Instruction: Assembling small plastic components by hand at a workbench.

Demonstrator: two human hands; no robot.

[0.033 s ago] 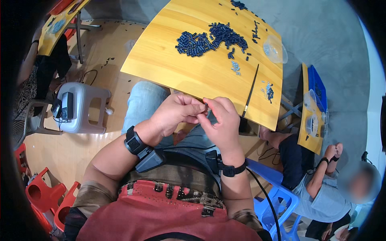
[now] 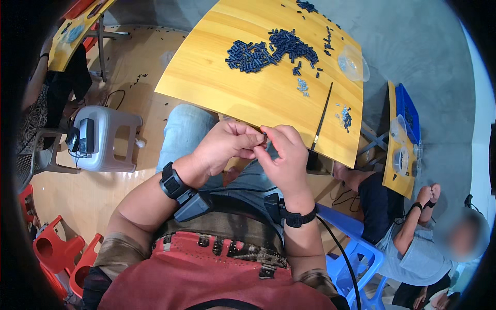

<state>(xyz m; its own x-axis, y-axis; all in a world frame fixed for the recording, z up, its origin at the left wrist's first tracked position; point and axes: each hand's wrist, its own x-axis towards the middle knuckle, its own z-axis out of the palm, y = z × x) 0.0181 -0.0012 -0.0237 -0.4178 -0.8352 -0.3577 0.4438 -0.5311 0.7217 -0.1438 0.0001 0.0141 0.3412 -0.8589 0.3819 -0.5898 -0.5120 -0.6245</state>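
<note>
Stool [image 2: 106, 139], grey plastic, on floor at far left. Left hand [image 2: 225, 147] and right hand [image 2: 284, 157] meet over lap, fingertips pinching small dark part [image 2: 264, 136] between them, just below near edge of yellow table [image 2: 217, 88]. Pile of dark parts [image 2: 268, 51] on tabletop; black rod [image 2: 321, 116] right of it; clear bag [image 2: 353, 63] near far right edge.

A tilted yellow wooden table [image 2: 232, 88] fills the upper centre, bearing a heap of small dark blue cylindrical parts [image 2: 271, 50], a thin black stick [image 2: 321, 117] and a clear plastic bowl [image 2: 353, 63] at its right edge.
</note>
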